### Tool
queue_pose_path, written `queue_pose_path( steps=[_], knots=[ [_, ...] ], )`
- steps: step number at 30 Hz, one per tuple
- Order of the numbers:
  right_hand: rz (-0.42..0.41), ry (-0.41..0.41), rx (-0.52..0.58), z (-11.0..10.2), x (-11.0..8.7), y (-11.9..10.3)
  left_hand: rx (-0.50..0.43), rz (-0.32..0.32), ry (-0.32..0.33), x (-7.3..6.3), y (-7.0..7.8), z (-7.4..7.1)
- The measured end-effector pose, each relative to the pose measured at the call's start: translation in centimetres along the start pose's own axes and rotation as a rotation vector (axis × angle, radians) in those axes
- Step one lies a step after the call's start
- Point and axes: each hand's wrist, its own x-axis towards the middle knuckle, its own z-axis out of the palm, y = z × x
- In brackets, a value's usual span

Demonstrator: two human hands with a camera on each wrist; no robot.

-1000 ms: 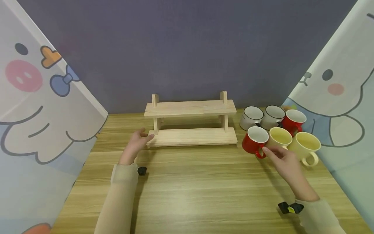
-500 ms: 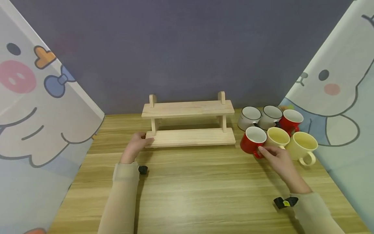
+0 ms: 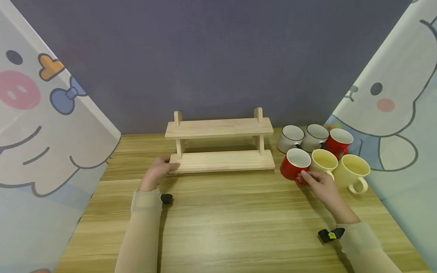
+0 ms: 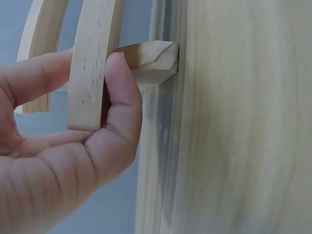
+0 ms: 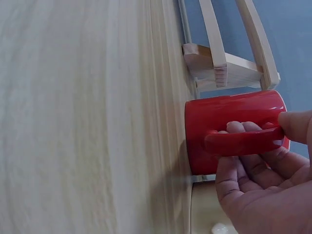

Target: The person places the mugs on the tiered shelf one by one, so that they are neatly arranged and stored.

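The left grip (image 3: 157, 172) pinches the lower shelf (image 3: 223, 161), the right grip (image 3: 322, 187) the handle (image 5: 241, 143) of a red mug (image 5: 229, 111).

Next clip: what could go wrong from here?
The right hand holds the glossy red cylindrical mug by its handle, so it might tilt if moved. It is close beside a pale yellow round mug, so a sideways swing could knock that one. The left hand grips one end of the lower board of the pale wooden two-tier shelf; a tug may shift it.

Wood-grain table (image 3: 211, 220), two-tier wooden shelf (image 3: 223, 161), two white mugs (image 3: 288, 140), two yellow mugs (image 3: 345, 177), rear red mug (image 3: 333, 146)
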Motion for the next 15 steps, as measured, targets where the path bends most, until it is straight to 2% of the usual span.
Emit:
queue_pose_path(
  steps=[15],
  knots=[
    [-0.020,0.003,0.224,1.02,-0.14,0.73,-0.044,-0.019,-0.014,0.12,-0.16,-0.12]
  ],
)
